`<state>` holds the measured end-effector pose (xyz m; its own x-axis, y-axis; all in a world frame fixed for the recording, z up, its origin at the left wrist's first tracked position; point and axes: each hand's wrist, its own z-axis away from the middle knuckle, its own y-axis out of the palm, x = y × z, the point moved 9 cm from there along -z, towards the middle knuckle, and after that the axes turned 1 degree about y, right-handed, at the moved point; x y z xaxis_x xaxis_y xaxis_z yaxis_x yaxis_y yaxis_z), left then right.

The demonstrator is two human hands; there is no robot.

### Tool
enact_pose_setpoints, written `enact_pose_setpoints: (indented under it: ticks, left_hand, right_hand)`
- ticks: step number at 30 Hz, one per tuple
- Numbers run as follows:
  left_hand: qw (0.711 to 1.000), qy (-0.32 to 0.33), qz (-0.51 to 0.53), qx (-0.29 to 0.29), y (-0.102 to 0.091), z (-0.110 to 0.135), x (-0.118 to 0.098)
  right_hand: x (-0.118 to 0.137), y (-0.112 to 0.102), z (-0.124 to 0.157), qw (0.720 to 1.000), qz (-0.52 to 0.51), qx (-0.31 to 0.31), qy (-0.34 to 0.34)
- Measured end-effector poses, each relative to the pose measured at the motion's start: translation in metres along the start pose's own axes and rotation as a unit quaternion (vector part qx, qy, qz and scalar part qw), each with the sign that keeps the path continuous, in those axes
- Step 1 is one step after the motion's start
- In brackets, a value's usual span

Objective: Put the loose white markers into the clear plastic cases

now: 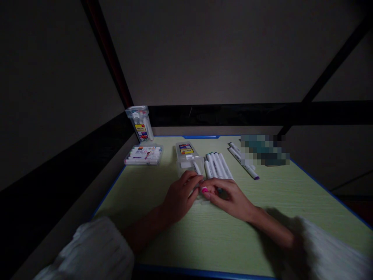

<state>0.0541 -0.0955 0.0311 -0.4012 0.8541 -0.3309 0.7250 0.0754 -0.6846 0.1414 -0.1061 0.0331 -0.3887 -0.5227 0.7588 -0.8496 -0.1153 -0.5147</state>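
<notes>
A clear plastic marker case (190, 163) lies open in the middle of the table, with a white marker (197, 168) inside it. Curled over the case's near end is my left hand (179, 196), its fingers gripping the edge; the fingertips are partly hidden. My right hand (231, 196) pinches a marker whose bright pink end (205, 190) shows between thumb and fingers, right beside the case. Beyond the right hand lies a row of several white markers (218, 165), side by side.
At the far left corner stands an upright clear case of markers (141, 124), with a flat marker box (144, 154) in front. Loose markers (243, 160) lie to the right, near a blurred-out greenish object (265, 149). The green table (262, 202) has a blue edge.
</notes>
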Motion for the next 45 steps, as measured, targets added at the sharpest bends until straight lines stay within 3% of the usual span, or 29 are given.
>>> enact_pose_setpoints:
  ticks: [13, 21, 28, 45]
  left_hand:
    - [0.994, -0.074, 0.074, -0.015, 0.005, 0.001, 0.018]
    - [0.988, -0.144, 0.059, 0.014, 0.009, 0.003, 0.027]
    - [0.987, -0.143, 0.063, 0.024, 0.012, 0.004, 0.029]
    - [0.991, -0.111, 0.056, 0.045, 0.012, -0.001, 0.019]
  right_hand:
    - [-0.025, -0.003, -0.003, 0.996, -0.016, -0.022, 0.08]
    - [-0.034, -0.001, -0.004, 0.991, -0.053, -0.028, 0.116]
    - [-0.036, -0.003, -0.003, 0.99, -0.07, -0.04, 0.112]
    - [-0.04, -0.005, -0.002, 0.991, -0.003, -0.039, 0.124]
